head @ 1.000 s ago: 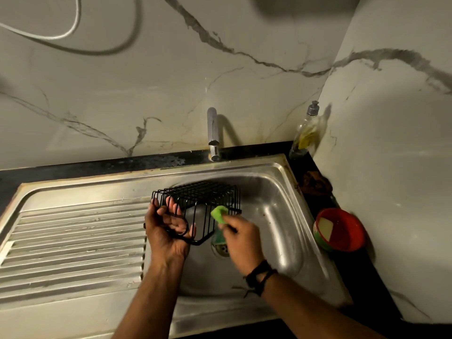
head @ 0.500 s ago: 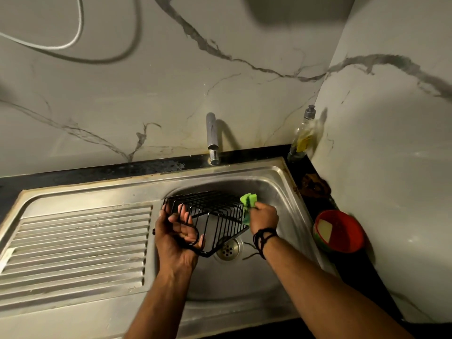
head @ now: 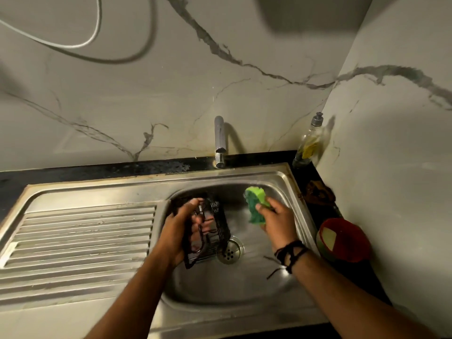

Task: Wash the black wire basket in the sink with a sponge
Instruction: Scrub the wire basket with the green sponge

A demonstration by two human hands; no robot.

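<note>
Head view: left hand (head: 179,231) grips light, stiff wire basket (head: 215,226) by its frame; right hand (head: 277,220) clasps soft sponge (head: 255,204), apart, over sink (head: 281,177).

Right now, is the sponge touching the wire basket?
Apart. The head view shows bare sink steel between the sponge, held up in the right hand, and the basket gripped by the left hand.

**Steel, wire and marble**

The sink (head: 281,177) is brushed stainless steel, dully shiny, with a ribbed drainboard (head: 80,236). The basket (head: 217,216) is thin black wire. The sponge (head: 255,204) looks porous and matt green. The tap (head: 219,140) is polished metal; the wall (head: 146,94) is smooth veined marble.
</note>
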